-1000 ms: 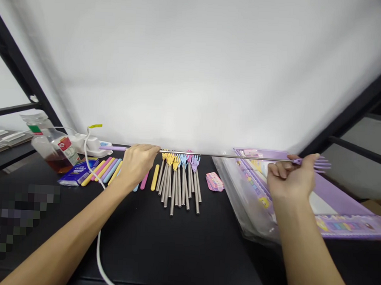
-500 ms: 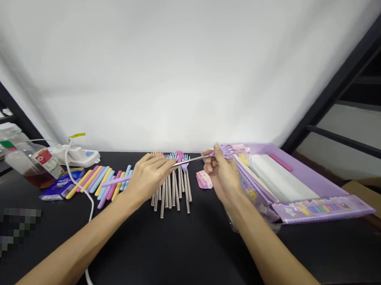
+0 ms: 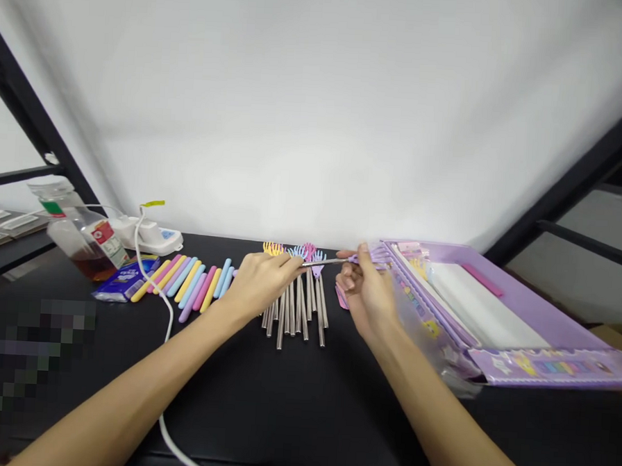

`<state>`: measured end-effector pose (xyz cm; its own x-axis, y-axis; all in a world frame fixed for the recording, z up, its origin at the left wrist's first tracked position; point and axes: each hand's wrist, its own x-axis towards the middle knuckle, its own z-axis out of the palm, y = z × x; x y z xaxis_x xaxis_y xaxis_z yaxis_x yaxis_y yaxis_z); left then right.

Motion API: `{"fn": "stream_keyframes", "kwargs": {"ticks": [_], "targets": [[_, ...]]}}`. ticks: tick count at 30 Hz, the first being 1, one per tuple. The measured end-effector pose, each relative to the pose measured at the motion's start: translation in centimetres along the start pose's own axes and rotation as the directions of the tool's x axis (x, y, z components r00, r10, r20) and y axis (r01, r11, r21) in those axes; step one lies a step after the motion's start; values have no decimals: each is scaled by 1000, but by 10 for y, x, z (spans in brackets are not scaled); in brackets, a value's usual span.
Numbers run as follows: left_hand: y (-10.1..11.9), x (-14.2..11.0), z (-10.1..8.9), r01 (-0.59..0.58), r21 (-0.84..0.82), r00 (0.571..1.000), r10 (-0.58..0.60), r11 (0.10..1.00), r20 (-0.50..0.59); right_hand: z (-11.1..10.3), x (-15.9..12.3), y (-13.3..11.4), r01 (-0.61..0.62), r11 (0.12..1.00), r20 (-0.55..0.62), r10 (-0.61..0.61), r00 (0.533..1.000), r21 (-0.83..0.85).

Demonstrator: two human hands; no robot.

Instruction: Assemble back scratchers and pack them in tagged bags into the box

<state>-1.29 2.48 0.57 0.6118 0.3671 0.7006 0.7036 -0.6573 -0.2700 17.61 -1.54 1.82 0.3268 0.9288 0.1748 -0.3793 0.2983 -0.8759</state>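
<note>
Between my two hands a back scratcher (image 3: 325,263) with a thin metal rod is held nearly level. My left hand (image 3: 260,280) is closed over its handle end; only a sliver of purple shows beside the fingers. The fingers of my right hand (image 3: 365,288) pinch the rod near the purple claw head (image 3: 378,255). Beyond and below my left hand, several metal rods (image 3: 297,309) with yellow, blue, pink and purple claw heads lie side by side. To the left, a row of loose pastel handles (image 3: 187,285) rests on the black table.
At right stands an open purple box (image 3: 542,290) with white and purple contents. A pink card (image 3: 342,296) lies beside my right hand. On the left are a blue packet (image 3: 126,279), a bottle (image 3: 89,239) of brown liquid, a power strip (image 3: 159,237) and a white cable (image 3: 169,323).
The view has shifted, so the tabletop things appear further right. The purple handle, which stuck out left of my left hand, is now almost wholly hidden by it.
</note>
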Motion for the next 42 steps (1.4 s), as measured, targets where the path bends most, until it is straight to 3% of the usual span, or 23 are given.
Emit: {"fn": "stream_keyframes", "kwargs": {"ticks": [3, 6, 7, 10, 14, 16, 20, 23, 26, 28, 33, 36, 38, 40, 42], "targets": [[-24, -7, -5, 80, 23, 996, -81, 997, 43, -29, 20, -21, 115, 992, -199, -102, 975, 54], [-43, -9, -7, 159, 67, 986, -162, 985, 39, -59, 35, -44, 267, 956, -433, -191, 881, 121], [-46, -9, -7, 169, 73, 984, -173, 983, 43, -65, 37, -49, 284, 948, -456, -191, 869, 145], [-47, -9, -5, 184, 62, 981, -187, 981, 46, -70, 37, -53, 273, 943, -457, -162, 875, 189], [-39, -8, -5, 212, 41, 977, -210, 977, -33, -57, 31, -46, 244, 946, -459, -123, 880, 214], [-32, -5, -5, 163, 24, 985, -161, 986, -65, -45, 28, -41, 214, 946, -435, -90, 896, 244], [-21, 2, -2, 38, -18, 999, -38, 999, 5, -29, 24, -38, 167, 951, -361, -65, 930, 261], [-28, 1, 0, 156, 31, 986, -158, 987, 56, -36, 25, -50, 217, 944, -449, -86, 889, 250], [-41, -4, -2, 314, 120, 941, -326, 942, 94, -54, 28, -66, 290, 921, -562, -101, 821, 259], [-48, -7, -2, 333, 140, 928, -351, 932, 128, -64, 31, -71, 317, 911, -585, -111, 803, 262], [-43, -8, 0, 260, 121, 956, -273, 958, 107, -59, 31, -54, 297, 920, -552, -113, 826, 256], [-25, -2, 0, 165, 58, 982, -170, 985, 78, -38, 24, -30, 166, 948, -396, -48, 917, 271], [-12, 2, -2, 91, 19, 994, -92, 996, 54, -23, 17, -16, 44, 967, -211, 10, 977, 250], [-4, 4, -6, 35, 5, 999, -35, 999, 19, -16, 12, -12, -2, 975, -120, 29, 992, 222], [-6, 3, -9, 3, 12, 1000, -3, 1000, -15, -19, 13, -18, 40, 972, -150, -5, 989, 231]]}}
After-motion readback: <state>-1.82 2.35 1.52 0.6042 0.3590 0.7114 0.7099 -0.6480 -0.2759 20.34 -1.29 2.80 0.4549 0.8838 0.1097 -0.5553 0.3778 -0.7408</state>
